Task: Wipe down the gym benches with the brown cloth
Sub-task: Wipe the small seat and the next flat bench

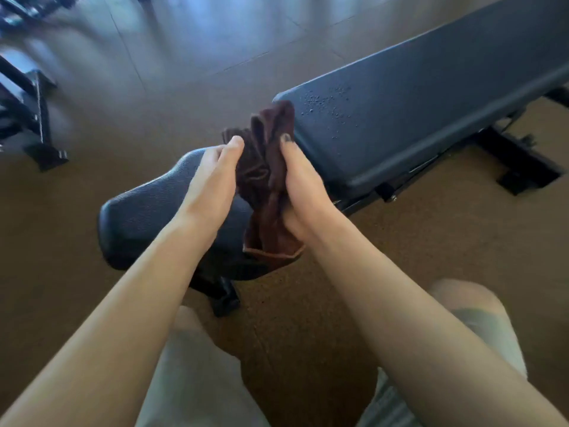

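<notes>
The brown cloth [263,183] hangs bunched and upright between both hands, above the gap between the bench pads. My left hand [211,180] grips its left side, thumb on top. My right hand [303,183] grips its right side and lower part. The black gym bench has a long back pad [431,97] running to the upper right, with small droplets near its near end. Its short seat pad [144,211] lies under my left forearm.
The bench's black metal frame and feet [523,167] stick out at the right, and a foot [224,298] shows below the seat pad. Another black equipment frame [34,118] stands at the left. The floor is brown rubber matting. My legs in light shorts are at the bottom.
</notes>
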Available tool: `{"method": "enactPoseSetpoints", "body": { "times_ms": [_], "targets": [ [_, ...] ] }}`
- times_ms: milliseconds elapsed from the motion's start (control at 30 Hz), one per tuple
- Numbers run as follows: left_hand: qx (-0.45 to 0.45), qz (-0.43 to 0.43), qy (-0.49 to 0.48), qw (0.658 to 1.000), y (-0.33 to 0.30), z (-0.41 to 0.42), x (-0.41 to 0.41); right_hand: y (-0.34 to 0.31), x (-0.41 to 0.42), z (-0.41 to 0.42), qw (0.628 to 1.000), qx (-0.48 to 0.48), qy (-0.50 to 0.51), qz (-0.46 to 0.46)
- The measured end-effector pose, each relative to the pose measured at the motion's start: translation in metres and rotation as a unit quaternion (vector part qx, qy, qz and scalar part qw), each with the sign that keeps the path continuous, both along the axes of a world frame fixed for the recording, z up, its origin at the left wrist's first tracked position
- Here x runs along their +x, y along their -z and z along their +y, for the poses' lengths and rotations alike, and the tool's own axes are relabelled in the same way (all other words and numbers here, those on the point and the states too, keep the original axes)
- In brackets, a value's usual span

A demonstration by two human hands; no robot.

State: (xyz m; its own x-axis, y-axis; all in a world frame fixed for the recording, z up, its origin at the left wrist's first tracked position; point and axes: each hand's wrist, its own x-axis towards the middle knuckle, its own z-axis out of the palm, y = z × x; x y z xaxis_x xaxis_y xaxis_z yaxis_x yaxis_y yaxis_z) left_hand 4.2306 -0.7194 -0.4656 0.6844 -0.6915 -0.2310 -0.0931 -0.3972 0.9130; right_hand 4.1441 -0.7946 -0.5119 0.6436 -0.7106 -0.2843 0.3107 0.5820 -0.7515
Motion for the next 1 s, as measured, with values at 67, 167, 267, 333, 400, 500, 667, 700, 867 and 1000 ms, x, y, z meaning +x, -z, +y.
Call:
{"method": "enactPoseSetpoints", "body": {
  "times_ms": [67, 167, 267, 333, 400, 500, 667, 700, 867, 1000],
  "targets": [
    [-0.053, 0.014, 0.010, 0.998, -0.013, -0.026, -0.020, -0.019, -0.028, -0.029, 0.994, 0.080, -0.011, -0.075],
    [-0.093, 0.002, 0.009, 0.996, -0.038, -0.062, -0.043, -0.048, -0.062, -0.086, 0.997, 0.040, 0.031, -0.064],
    [-0.076, -0.084, -0.025, 0.993, -0.055, -0.088, -0.056, -0.076, -0.083, -0.132, 0.968, -0.214, 0.072, 0.111],
    [-0.072, -0.144, -0.051, 0.986, -0.055, -0.103, -0.063, -0.073, -0.087, -0.150, 0.830, -0.490, -0.031, 0.265],
    [-0.054, -0.232, -0.042, 0.970, -0.052, -0.113, -0.075, -0.049, -0.086, -0.157, 0.650, -0.610, -0.226, 0.394],
    [0.013, -0.343, 0.012, 0.939, -0.032, -0.131, -0.090, -0.030, -0.094, -0.169, 0.603, -0.647, -0.259, 0.389],
    [0.198, -0.427, 0.130, 0.872, 0.008, -0.173, -0.107, -0.021, -0.114, -0.223, 0.668, -0.622, -0.018, 0.408],
    [0.241, -0.431, 0.146, 0.857, 0.016, -0.182, -0.110, -0.013, -0.117, -0.227, 0.632, -0.623, -0.064, 0.456],
    [0.299, -0.474, 0.149, 0.815, 0.037, -0.194, -0.104, 0.009, -0.117, -0.225, 0.591, -0.628, -0.096, 0.497],
    [0.272, -0.484, 0.175, 0.813, 0.036, -0.169, -0.100, 0.014, -0.120, -0.224, 0.603, -0.641, -0.025, 0.474]
  ]
}}
